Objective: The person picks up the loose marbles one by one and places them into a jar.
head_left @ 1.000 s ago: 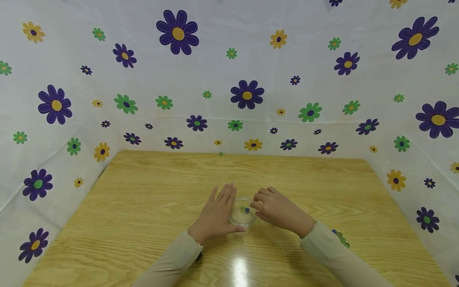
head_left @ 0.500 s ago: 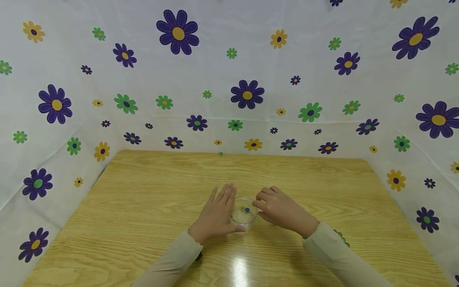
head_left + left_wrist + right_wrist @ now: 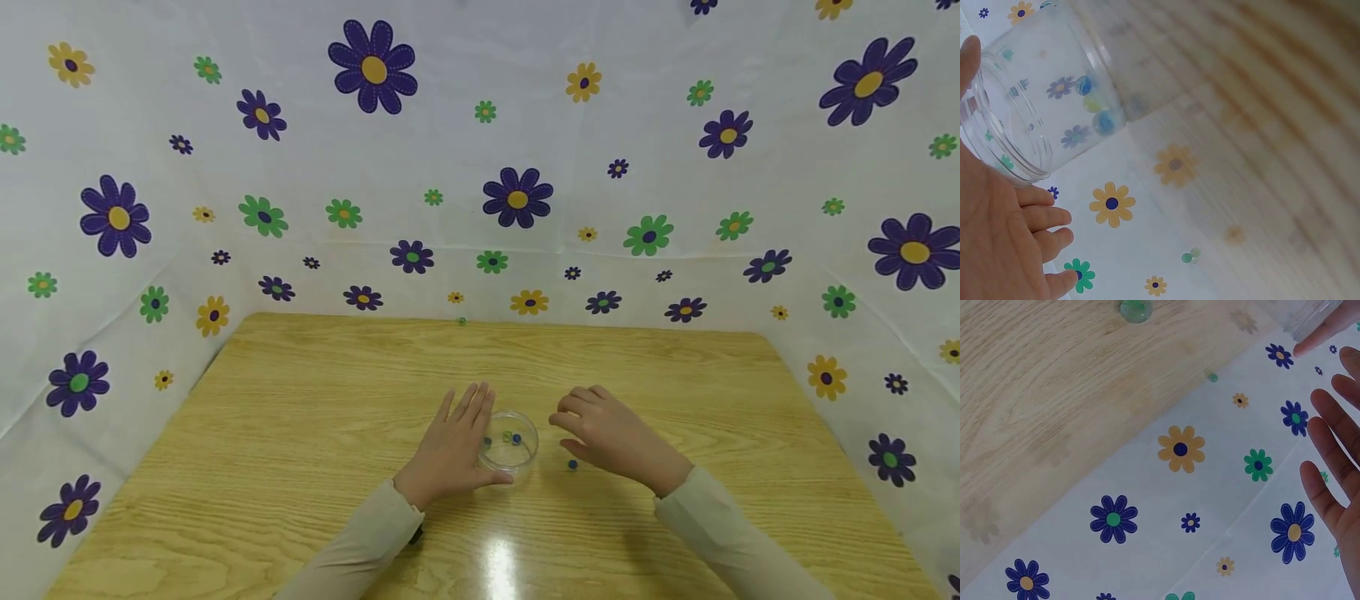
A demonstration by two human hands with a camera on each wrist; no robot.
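A clear jar (image 3: 529, 458) stands upright on the wooden table, its round mouth facing up. Inside lie a yellow-green marble (image 3: 1092, 102), a blue swirled marble (image 3: 1084, 85) and another blue marble (image 3: 1104, 122). My left hand (image 3: 450, 450) rests against the jar's left side with straight fingers, its thumb spread along the near side of the rim. To the right of the jar, my right hand (image 3: 615, 433) hovers with loosely bent fingers and nothing visible in them. A dark blue marble (image 3: 572, 464) sits on the table just below its thumb.
At the table's far edge lies a small green marble (image 3: 462, 322). A green marble (image 3: 1136, 309) shows at the top of the right wrist view. White cloth (image 3: 450, 150) printed with flowers rises behind the table and along both sides.
My right hand has moved right, away from the jar. A third marble now shows in the jar. The blue marble by the right thumb has come into view; the right sleeve now hides several marbles.
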